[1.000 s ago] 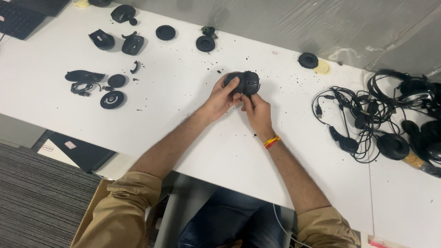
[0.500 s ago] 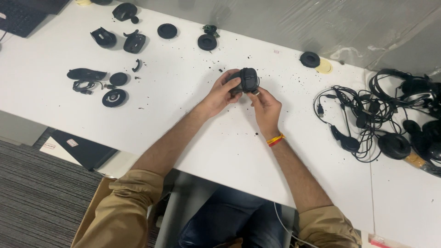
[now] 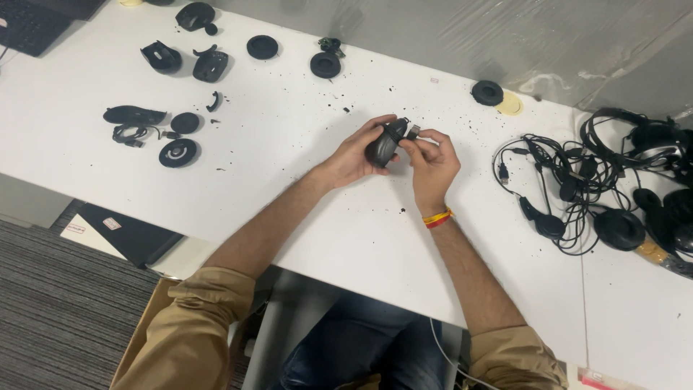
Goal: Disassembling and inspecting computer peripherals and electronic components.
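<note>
My left hand grips a black round earcup, turned on edge over the white table. My right hand is beside it, its fingertips pinching a small piece at the earcup's upper right edge. Both hands hover just above the table top, near its middle. Small black crumbs lie scattered on the table around the hands.
Several black headset parts and foam pads lie at the far left. Two round pads sit toward the back, another beside a yellow disc. A tangle of black headsets and cables fills the right. A keyboard sits at the top left.
The earcup has turned from facing up flat to standing on its edge between my hands. My right fingers moved up to its top right rim.
</note>
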